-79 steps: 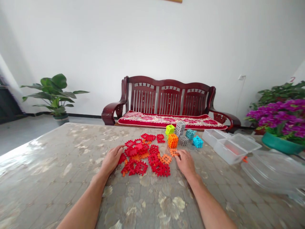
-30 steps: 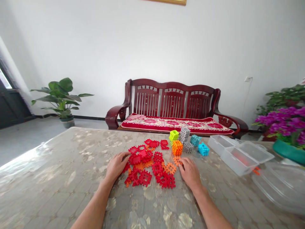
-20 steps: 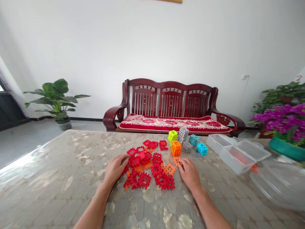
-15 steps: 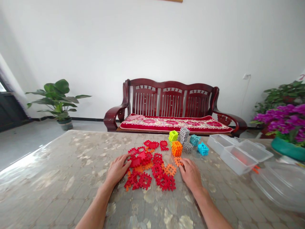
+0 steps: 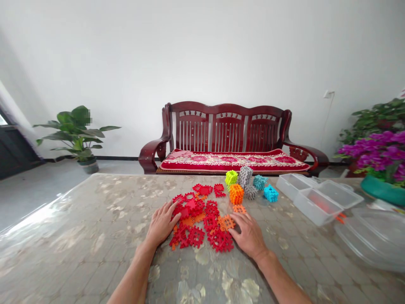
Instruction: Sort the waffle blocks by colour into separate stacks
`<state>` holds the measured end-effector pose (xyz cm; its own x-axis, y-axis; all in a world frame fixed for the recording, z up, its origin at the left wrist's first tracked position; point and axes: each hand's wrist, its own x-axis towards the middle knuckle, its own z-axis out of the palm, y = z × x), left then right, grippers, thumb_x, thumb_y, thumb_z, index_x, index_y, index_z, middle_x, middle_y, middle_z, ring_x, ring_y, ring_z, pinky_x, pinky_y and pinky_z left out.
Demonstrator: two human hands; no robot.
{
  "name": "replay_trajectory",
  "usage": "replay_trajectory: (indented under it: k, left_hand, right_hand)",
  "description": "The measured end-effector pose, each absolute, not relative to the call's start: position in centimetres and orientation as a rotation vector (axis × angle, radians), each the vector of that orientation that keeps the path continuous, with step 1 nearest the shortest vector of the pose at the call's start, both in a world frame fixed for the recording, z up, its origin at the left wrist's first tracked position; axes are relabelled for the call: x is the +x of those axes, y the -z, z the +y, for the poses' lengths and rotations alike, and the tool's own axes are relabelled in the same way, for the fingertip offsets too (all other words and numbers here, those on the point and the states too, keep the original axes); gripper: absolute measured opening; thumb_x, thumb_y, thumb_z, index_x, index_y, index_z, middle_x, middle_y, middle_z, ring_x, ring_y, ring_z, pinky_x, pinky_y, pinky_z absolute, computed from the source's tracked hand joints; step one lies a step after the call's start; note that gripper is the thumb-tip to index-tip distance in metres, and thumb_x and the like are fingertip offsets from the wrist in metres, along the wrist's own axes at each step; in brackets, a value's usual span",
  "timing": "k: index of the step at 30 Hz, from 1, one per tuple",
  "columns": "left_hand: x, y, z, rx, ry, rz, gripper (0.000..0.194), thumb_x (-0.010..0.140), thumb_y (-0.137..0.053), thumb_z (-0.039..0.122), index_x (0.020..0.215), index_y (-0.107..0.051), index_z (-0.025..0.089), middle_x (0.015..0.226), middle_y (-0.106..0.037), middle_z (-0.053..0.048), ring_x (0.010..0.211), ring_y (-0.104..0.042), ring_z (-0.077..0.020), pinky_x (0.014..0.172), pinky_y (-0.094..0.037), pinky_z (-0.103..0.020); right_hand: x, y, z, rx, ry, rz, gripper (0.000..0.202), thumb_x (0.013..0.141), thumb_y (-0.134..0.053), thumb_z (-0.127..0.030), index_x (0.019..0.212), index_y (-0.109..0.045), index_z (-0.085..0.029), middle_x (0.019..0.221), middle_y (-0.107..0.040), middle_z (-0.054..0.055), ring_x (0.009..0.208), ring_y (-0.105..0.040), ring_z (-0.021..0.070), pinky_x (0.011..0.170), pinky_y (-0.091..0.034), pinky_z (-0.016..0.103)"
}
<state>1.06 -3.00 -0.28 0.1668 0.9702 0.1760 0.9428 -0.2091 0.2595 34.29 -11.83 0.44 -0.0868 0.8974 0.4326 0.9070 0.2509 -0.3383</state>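
Observation:
A loose pile of red interlocking plastic tiles (image 5: 196, 237), notched at the edges, lies in front of me with some orange ones among them. My left hand (image 5: 162, 223) rests at the pile's left side, fingers apart, fingertips against the nearest red tiles. On the right side, my right hand (image 5: 248, 234) has its fingertips at the edge of an orange tile (image 5: 225, 222), thumb and fingers apart. Just beyond those fingers lies another orange tile (image 5: 239, 209). Behind it stands an orange stack of tiles (image 5: 236, 194).
Further back are a yellow-green stack (image 5: 231, 179), grey stacks (image 5: 245, 176) and blue stacks (image 5: 271, 193). To the right sit a clear compartment box (image 5: 316, 209) and a clear lid (image 5: 376, 236). A flower pot (image 5: 381, 190) is at the right edge; a wooden bench (image 5: 228, 126) stands beyond the table.
My right hand has left the far orange tile and come to the nearer orange one. My left hand has shifted slightly right along the red pile. The view has moved a little.

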Motion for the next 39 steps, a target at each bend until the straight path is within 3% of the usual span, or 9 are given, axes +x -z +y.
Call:
replay_trajectory:
  k: [7, 16, 32, 39]
  left_hand:
    - [1.1, -0.3, -3.2, 2.317, -0.450, 1.898, 0.052, 0.094, -0.040, 0.046, 0.142, -0.050, 0.029, 0.152, -0.046, -0.007, 0.140, -0.040, -0.0260, 0.116, -0.029, -0.046]
    - [0.8, 0.6, -2.7, 2.336, -0.518, 1.884, 0.051, 0.094, -0.040, 0.047, 0.139, -0.053, 0.028, 0.150, -0.047, -0.007, 0.139, -0.042, -0.0248, 0.115, -0.030, -0.044]
    - [0.9, 0.1, -2.9, 2.306, -0.520, 1.896, 0.049, 0.093, -0.040, 0.044, 0.137, -0.055, 0.028, 0.148, -0.050, -0.007, 0.137, -0.043, -0.0247, 0.114, -0.030, -0.044]
    - [0.8, 0.1, -2.9, 2.306, -0.562, 1.886, 0.047, 0.093, -0.041, 0.044, 0.135, -0.056, 0.030, 0.147, -0.052, -0.006, 0.135, -0.045, -0.0239, 0.113, -0.031, -0.043]
  right_hand:
    - [32.7, -1.1, -12.0, -1.748, 0.009, -1.959, 0.043, 0.078, -0.068, -0.031, 0.120, -0.065, -0.023, 0.122, -0.068, 0.008, 0.113, -0.058, 0.0272, 0.098, -0.044, 0.040]
    - [32.2, -0.5, -11.6, -1.733, 0.011, -1.889, 0.040, 0.079, -0.061, -0.023, 0.119, -0.064, -0.021, 0.116, -0.069, 0.007, 0.106, -0.061, 0.0239, 0.097, -0.045, 0.036]
    - [36.2, 0.1, -8.7, -2.055, 0.166, -1.608, 0.060, 0.080, -0.064, -0.039, 0.134, -0.053, -0.015, 0.114, -0.069, 0.014, 0.104, -0.062, 0.0285, 0.088, -0.046, 0.036]
    - [35.8, 0.2, -8.2, -2.098, 0.270, -1.668, 0.052, 0.082, -0.059, -0.028, 0.131, -0.053, -0.014, 0.109, -0.069, 0.016, 0.099, -0.062, 0.0292, 0.089, -0.042, 0.038]
